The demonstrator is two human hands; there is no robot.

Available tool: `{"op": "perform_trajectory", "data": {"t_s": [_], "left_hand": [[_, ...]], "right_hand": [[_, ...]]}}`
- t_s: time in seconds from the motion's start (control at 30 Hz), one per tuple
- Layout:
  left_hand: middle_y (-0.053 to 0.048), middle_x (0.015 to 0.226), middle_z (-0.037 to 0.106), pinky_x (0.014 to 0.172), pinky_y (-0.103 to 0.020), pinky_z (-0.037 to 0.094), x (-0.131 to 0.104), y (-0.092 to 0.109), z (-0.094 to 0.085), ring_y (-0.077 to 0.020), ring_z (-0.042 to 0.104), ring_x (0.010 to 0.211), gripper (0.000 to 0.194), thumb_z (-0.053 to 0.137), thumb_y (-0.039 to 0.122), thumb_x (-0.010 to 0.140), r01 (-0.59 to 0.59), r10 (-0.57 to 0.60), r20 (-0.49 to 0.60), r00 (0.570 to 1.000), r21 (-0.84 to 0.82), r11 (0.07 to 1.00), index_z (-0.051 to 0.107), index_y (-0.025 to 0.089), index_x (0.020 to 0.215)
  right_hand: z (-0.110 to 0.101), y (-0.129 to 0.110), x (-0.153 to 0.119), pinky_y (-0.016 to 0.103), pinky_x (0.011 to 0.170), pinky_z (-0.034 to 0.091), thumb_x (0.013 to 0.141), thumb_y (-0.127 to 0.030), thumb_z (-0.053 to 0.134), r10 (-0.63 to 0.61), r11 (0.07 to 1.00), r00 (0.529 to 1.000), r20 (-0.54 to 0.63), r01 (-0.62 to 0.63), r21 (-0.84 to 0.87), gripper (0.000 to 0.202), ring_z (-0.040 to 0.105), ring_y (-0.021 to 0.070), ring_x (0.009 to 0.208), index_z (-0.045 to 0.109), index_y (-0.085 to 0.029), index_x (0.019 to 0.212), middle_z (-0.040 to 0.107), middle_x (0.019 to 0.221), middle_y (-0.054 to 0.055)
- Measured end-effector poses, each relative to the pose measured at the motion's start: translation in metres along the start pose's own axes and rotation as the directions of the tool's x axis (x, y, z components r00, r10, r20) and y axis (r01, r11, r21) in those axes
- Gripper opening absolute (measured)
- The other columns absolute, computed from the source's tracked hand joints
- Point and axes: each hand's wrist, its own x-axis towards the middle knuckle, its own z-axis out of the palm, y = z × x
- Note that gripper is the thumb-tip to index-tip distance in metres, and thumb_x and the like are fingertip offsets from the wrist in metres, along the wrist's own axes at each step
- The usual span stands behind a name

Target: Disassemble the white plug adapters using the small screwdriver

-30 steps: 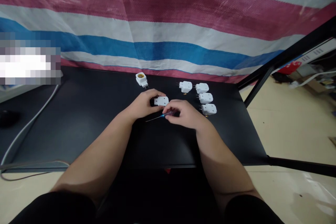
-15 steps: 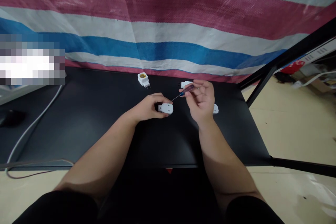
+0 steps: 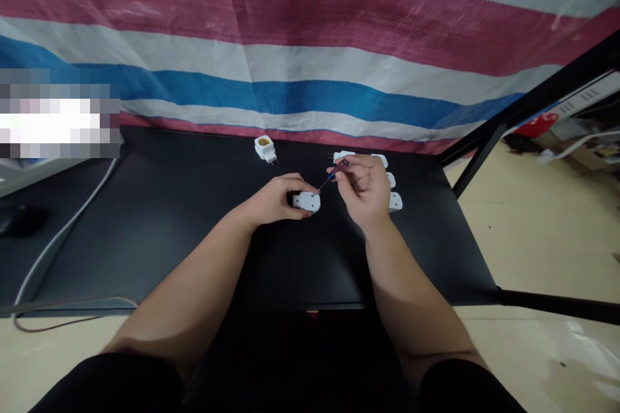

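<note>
Between thumb and fingers, my left hand [image 3: 278,200] grips a white plug-in lamp socket [image 3: 308,202] against the black table, its flat side with small screw holes facing up. My right hand [image 3: 365,190] is closed on the handle of a screwdriver [image 3: 339,171], which slants down to the left. Its tip meets the upper hole of the held socket, or hovers just over it; I cannot tell which. Beyond my left hand stands another white plug-in lamp socket [image 3: 265,149], its round brass-coloured opening showing and its prongs pointing right.
Several similar white sockets lie around my right hand, one with prongs [image 3: 343,155] behind it and one [image 3: 396,201] to its right. A pale cable [image 3: 62,229] and a dark mouse [image 3: 22,219] are at the left. A striped sheet [image 3: 290,64] hangs behind the table [image 3: 194,258].
My right hand has come down and slightly left, bringing the screwdriver tip from the socket's far edge to its upper hole. More white sockets now show beside my right hand.
</note>
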Motion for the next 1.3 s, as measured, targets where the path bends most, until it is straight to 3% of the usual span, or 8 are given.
{"op": "perform_trajectory", "data": {"t_s": [0.23,0.43,0.53,0.67,0.73,1.0,1.17,1.3], "left_hand": [[-0.004,0.103,0.067,0.077,-0.030,0.055,-0.001,-0.002,0.001,-0.0161,0.067,0.086,0.041,0.091,0.024,0.081,-0.010,0.010,0.001,1.000,-0.013,1.000,0.084,0.021,0.121],[-0.006,0.107,0.070,0.080,-0.032,0.057,-0.001,-0.002,0.003,-0.0186,0.068,0.091,0.041,0.092,0.025,0.081,-0.018,0.018,0.023,1.000,-0.006,1.000,0.083,0.022,0.121],[-0.007,0.111,0.071,0.082,-0.033,0.057,0.000,-0.003,0.004,-0.0201,0.069,0.095,0.042,0.092,0.025,0.081,-0.016,0.017,0.029,0.999,-0.013,1.000,0.083,0.022,0.123],[-0.007,0.109,0.069,0.080,-0.033,0.057,0.000,-0.003,0.005,-0.0185,0.069,0.090,0.045,0.092,0.026,0.081,0.000,0.001,0.031,1.000,-0.044,0.999,0.083,0.022,0.125],[-0.005,0.106,0.068,0.078,-0.032,0.057,0.000,-0.003,0.006,-0.0173,0.068,0.087,0.045,0.093,0.027,0.081,0.009,-0.007,0.027,1.000,-0.058,0.998,0.083,0.022,0.125],[-0.006,0.108,0.068,0.081,-0.033,0.057,0.000,-0.006,0.006,-0.0194,0.068,0.093,0.045,0.094,0.028,0.080,-0.006,0.006,0.003,1.000,-0.041,0.999,0.083,0.023,0.123],[-0.006,0.107,0.067,0.079,-0.032,0.056,0.000,-0.004,0.006,-0.0179,0.066,0.090,0.042,0.092,0.027,0.082,-0.005,0.006,0.030,1.000,-0.034,0.999,0.083,0.023,0.123],[-0.005,0.105,0.067,0.078,-0.032,0.056,0.000,-0.002,0.006,-0.0176,0.066,0.088,0.040,0.091,0.026,0.081,-0.006,0.006,0.025,1.000,-0.028,1.000,0.083,0.023,0.120]], "right_hand": [[0.005,-0.013,0.012,0.037,0.087,0.071,0.105,-0.019,0.066,-0.012,1.000,0.990,0.140,0.014,-0.017,0.031,0.082,0.0200,0.104,0.065,-0.029,0.134,0.073,0.128,0.007],[0.004,-0.020,0.038,0.039,0.079,0.067,0.101,-0.020,0.072,-0.013,0.966,0.952,0.307,0.091,-0.243,0.027,0.071,0.0195,0.089,0.066,-0.030,0.125,0.068,0.113,0.004],[0.007,-0.015,0.037,0.041,0.081,0.067,0.101,-0.023,0.072,-0.047,0.976,0.963,0.265,0.101,-0.193,0.023,0.071,0.0208,0.094,0.064,-0.030,0.121,0.066,0.114,0.005],[0.010,-0.012,0.021,0.042,0.094,0.070,0.109,-0.031,0.063,0.045,0.997,0.978,0.202,-0.055,0.046,0.017,0.077,0.0225,0.117,0.062,-0.029,0.125,0.071,0.131,0.008],[0.009,-0.012,0.014,0.045,0.099,0.070,0.111,-0.031,0.060,0.077,0.987,0.977,0.201,-0.103,0.121,0.015,0.080,0.0215,0.114,0.064,-0.029,0.126,0.074,0.129,0.007],[0.007,-0.012,0.016,0.045,0.073,0.063,0.095,-0.033,0.084,-0.170,0.953,0.985,-0.032,0.156,-0.258,0.016,0.065,0.0217,0.080,0.069,-0.030,0.101,0.064,0.088,0.001],[0.009,-0.020,0.013,0.048,0.087,0.069,0.107,-0.031,0.065,-0.121,0.992,0.990,0.071,0.123,-0.014,0.008,0.078,0.0249,0.105,0.072,-0.030,0.111,0.076,0.118,0.007],[0.012,-0.023,0.010,0.045,0.083,0.070,0.108,-0.030,0.065,-0.014,1.000,0.999,0.039,0.014,0.001,0.010,0.080,0.0221,0.096,0.074,-0.030,0.113,0.079,0.110,0.005]]}}
